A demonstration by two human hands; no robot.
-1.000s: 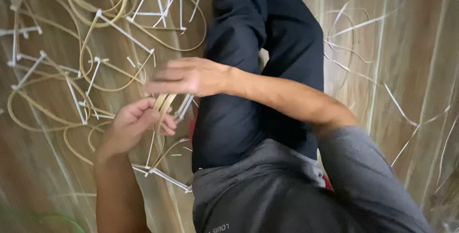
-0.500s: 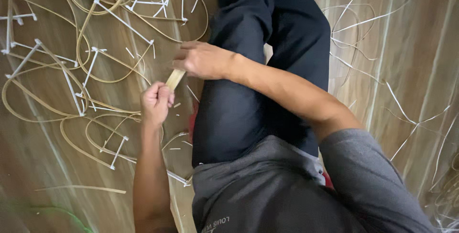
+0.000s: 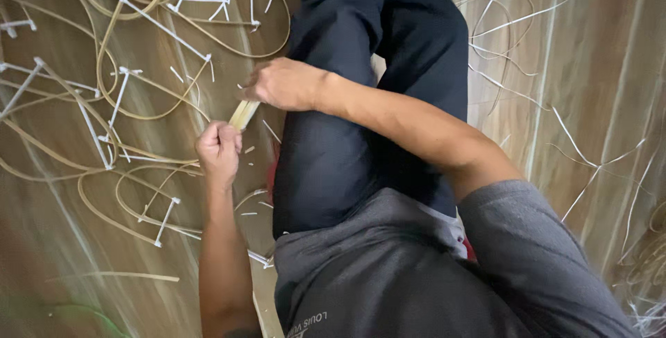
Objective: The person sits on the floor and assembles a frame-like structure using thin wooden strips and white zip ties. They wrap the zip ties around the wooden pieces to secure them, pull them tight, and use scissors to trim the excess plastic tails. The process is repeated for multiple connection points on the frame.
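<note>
Left hand [image 3: 219, 149] is curling into a closed fist around the lower end of a short bundle of flat, pale tan cane strips [image 3: 243, 113]. Right hand [image 3: 283, 83] is closing over the upper end of the same bundle, fingers wrapping it, knuckles facing up. The bundle is running tilted between the two hands, just beside the person's knee, hovering over the floor. Strips are looking thin, smooth, ribbon-like, straw-coloured.

Person is sitting with legs in dark, matte trousers [image 3: 374, 88] and wearing a grey knit shirt [image 3: 416, 275].

The wooden floor [image 3: 596, 102] is showing brown streaky grain with a slight sheen. On the left side, long cane loops [image 3: 104, 192] are lying in curved, springy ovals, tan and glossy, overlapping each other. White plastic ties [image 3: 165, 221] are binding the loops at spots, stiff and straight with little heads. On the right side, thin white strands [image 3: 527, 12] are lying scattered in loose, wiry curves, well apart from the hands. Small pale offcuts are lying near the left hand.
</note>
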